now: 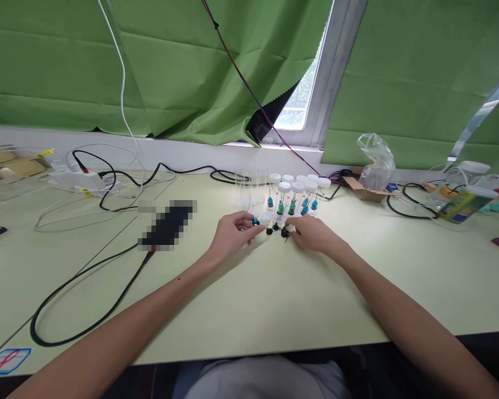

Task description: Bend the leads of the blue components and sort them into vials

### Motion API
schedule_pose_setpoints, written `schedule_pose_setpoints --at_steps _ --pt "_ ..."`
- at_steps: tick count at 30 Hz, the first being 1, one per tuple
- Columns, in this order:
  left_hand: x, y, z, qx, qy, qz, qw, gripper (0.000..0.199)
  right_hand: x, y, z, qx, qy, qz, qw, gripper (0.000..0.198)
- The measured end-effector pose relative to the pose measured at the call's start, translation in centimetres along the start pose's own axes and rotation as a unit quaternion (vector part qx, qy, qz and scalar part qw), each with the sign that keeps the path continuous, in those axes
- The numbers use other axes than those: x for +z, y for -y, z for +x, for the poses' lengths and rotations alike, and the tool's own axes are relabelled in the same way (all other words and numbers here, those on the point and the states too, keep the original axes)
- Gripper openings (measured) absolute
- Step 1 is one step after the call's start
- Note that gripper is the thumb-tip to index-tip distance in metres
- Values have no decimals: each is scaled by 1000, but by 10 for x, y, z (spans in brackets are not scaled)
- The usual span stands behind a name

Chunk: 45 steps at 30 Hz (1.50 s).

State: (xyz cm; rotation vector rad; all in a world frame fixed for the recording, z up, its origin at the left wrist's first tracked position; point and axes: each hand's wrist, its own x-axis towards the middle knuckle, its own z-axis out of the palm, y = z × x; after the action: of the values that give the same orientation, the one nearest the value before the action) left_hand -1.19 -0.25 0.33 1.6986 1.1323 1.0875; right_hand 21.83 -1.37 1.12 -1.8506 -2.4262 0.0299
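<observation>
Between the fingertips of my left hand [232, 235] is a small blue-and-black part [255, 221] with a thin wire standing up from it. My right hand [311, 230] is low at the table, its fingers closed around a small black round piece [285, 233]. Two similar pieces, one black disc [269, 231] among them, lie between the hands. Just behind stand several clear containers with white lids [284, 188], holding blue or green parts [280, 209] on thin wires. Open clear cylinders [244, 191] without lids stand to their left.
Left of my hands lies a pixelated dark device [168, 224] with a black cable [125, 293] looping toward the front. A white power strip [77, 180] sits back left. At back right are a cardboard box [366, 188] with a plastic bag [378, 163] and a yellow-green container [468, 204].
</observation>
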Motion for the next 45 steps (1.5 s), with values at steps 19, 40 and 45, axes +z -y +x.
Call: schedule_pose_setpoints --at_steps 19,40,45 --pt "-15 -9 12 49 -40 43 997 39 24 51 7 -203 -176 87 959 23" --pt "-17 -6 12 60 -59 45 995 36 49 51 20 -252 -138 119 950 44" --pt "-16 -6 11 55 -56 56 995 37 47 52 22 -257 -137 112 950 41"
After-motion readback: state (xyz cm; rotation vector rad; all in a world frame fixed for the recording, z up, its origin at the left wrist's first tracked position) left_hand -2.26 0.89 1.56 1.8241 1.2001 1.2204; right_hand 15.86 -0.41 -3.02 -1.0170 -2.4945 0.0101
